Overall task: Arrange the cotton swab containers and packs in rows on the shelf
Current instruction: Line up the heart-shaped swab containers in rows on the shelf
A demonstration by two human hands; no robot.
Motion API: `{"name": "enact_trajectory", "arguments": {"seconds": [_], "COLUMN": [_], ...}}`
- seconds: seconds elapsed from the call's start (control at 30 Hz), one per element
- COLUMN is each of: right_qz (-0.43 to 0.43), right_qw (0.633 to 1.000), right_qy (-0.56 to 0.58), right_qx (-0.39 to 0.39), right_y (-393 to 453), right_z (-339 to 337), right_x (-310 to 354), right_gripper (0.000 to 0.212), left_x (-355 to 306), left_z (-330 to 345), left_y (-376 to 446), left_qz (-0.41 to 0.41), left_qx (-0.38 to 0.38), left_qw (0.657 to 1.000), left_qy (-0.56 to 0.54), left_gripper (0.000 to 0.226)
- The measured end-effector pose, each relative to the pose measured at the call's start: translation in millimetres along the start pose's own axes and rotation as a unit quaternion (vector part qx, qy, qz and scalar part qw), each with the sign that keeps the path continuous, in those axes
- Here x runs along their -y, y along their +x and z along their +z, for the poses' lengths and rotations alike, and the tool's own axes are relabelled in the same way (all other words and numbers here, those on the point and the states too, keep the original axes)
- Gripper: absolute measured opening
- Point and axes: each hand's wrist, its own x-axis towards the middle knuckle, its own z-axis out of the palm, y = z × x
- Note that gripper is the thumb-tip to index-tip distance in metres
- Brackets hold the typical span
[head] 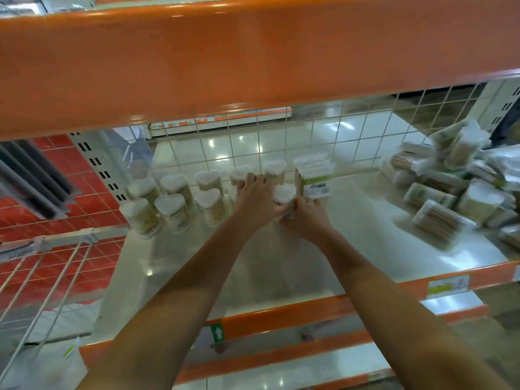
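Several heart-shaped cotton swab containers (pixel 174 209) with white lids stand in two rows at the back left of the cream shelf (pixel 281 266). One more heart-shaped container (pixel 284 193) is upright at the right end of the front row, with my left hand (pixel 253 198) on its left side and my right hand (pixel 308 216) gripping its base. A rectangular swab box (pixel 315 178) with a green label stands just behind and to the right of it. A loose heap of swab packs (pixel 453 187) lies at the shelf's right.
An orange shelf beam (pixel 253 60) hangs overhead across the top of the view. A white wire grid (pixel 281 136) backs the shelf. The shelf's orange front edge (pixel 309 311) carries price tags. A wire divider (pixel 42 277) stands at the left over a red tiled floor.
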Motion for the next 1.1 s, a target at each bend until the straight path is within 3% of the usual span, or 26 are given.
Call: {"name": "enact_trajectory", "arguments": {"seconds": [0.87,1.1], "right_qz": [0.023,0.021], "right_qw": [1.000,1.000], "right_qy": [-0.014,0.003], "right_qx": [-0.007,0.013], "right_y": [5,2], "right_z": [-6,-10], "right_x": [10,11], "right_gripper": [0.052,0.051], "left_x": [6,6], "left_z": [1,1], "left_y": [15,13], "left_qz": [0.004,-0.009], "left_qx": [0.012,0.044], "left_qw": [0.999,0.998], "left_qy": [0.039,0.031], "left_gripper": [0.067,0.079]}}
